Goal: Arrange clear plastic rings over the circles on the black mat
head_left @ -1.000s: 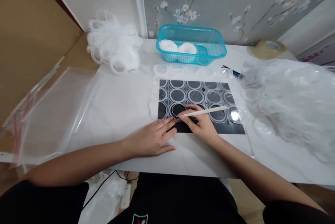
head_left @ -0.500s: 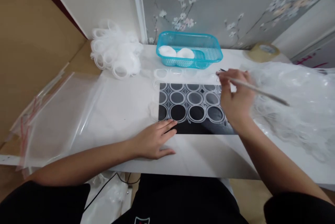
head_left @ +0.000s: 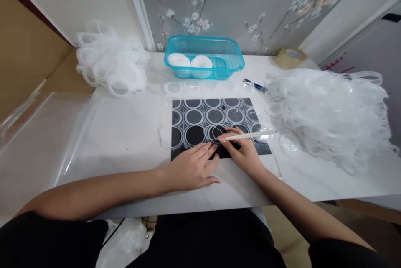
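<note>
- The tabletop [head_left: 125, 126] has its near edge just below both wrists. Its widest bare stretch lies left of the black sheet [head_left: 194, 135], and it runs out to the clear bags [head_left: 40, 142] spread over the left end.
- To the right the room is tight. A heap of clear rings [head_left: 326, 105] spreads from near the sheet's right edge to the far right of the tabletop.
- A spare stick [head_left: 276, 163] lies just off the sheet's near right corner.
- Behind the sheet stand a turquoise basket [head_left: 203, 39] against the wall and a pen [head_left: 255, 85]. A tape roll [head_left: 290, 57] sits further right, and a heap of white rings [head_left: 111, 61] fills the far left corner.
- The black sheet lies flat at the middle of the tabletop. It is covered by rows of white rings set side by side, with a few loose rings just off its left and far edges.
- A clear ring [head_left: 215, 131] lies in the sheet's near row, overlapping a white ring there, thin and see-through.
- The left hand [head_left: 194, 167] lies palm down at the sheet's near edge. Its fingers [head_left: 205, 149] are spread flat onto the black and grip nothing.
- The right hand [head_left: 246, 153] rests just beside the left hand, with its fingers pinched closed round a thin pale stick [head_left: 250, 135].
- The stick lies nearly level, with its tip at the clear ring and its tail pointing right.
</note>
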Demonstrator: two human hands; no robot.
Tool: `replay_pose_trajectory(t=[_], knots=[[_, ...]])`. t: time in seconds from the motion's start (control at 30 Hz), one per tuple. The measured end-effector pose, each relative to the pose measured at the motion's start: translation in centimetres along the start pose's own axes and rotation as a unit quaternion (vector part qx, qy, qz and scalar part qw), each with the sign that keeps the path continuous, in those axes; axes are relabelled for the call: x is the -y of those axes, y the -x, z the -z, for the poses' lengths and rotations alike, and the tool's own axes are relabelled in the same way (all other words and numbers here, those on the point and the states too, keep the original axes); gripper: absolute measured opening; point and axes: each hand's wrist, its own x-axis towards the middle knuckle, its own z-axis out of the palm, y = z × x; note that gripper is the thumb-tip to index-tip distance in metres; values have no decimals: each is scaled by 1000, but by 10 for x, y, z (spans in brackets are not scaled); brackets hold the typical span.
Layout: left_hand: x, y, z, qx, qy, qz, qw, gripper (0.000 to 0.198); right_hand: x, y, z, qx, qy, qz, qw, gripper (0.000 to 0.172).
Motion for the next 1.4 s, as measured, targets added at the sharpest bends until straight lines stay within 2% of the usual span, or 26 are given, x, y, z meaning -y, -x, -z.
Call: replay_pose_trajectory(t=[0.23, 0.37, 0.43, 0.47, 0.5, 0.53, 0.6, 0.7, 0.83, 0.93, 1.03, 1.13, 1.3, 1.4], knots=[[1, 1, -10, -12, 1, 8, 1000, 56, 1, 8, -3, 5, 32, 14, 999, 13], [3, 1, -11, -14, 52, 20, 998, 61, 4, 13, -5, 44, 163, 117, 979, 17], [4, 1, -12, -6, 85, 26, 996, 63, 0, 1, 4, 60, 224, 165, 959, 20], [5, 1, -11, -1, 98, 29, 995, 62, -4, -9, 11, 46, 244, 172, 953, 20], [5, 2, -11, 3, 106, 31, 994, 62, -8, -20, 19, 10, 256, 167, 952, 21], [5, 3, -11, 5, 110, 34, 993, 61, -12, -30, 28, -51, 265, 150, 951, 21], [5, 4, -11, 2, 108, 39, 993, 62, -19, -44, 45, -172, 253, 78, 949, 23], [6, 4, -11, -7, 91, 37, 995, 59, -23, -39, 56, -163, 206, 48, 964, 24], [9, 0, -9, -33, 92, 34, 995, 53, -20, -20, 53, -145, 107, -10, 984, 22], [15, -9, -3, -47, 151, 56, 986, 44, -14, -21, 51, -88, 2, -53, 995, 25], [22, -24, 5, -27, 256, 165, 952, 30, -4, -28, 49, -35, -102, -112, 988, 27], [26, -41, 9, -23, 372, 285, 883, 20, 6, -28, 45, -14, -185, -147, 972, 24], [29, -56, 4, -52, 509, 366, 778, 24, 13, -19, 35, -14, -209, -145, 967, 20], [29, -57, 1, -56, 546, 396, 736, 27, 15, -13, 29, -29, -186, -106, 976, 18]])
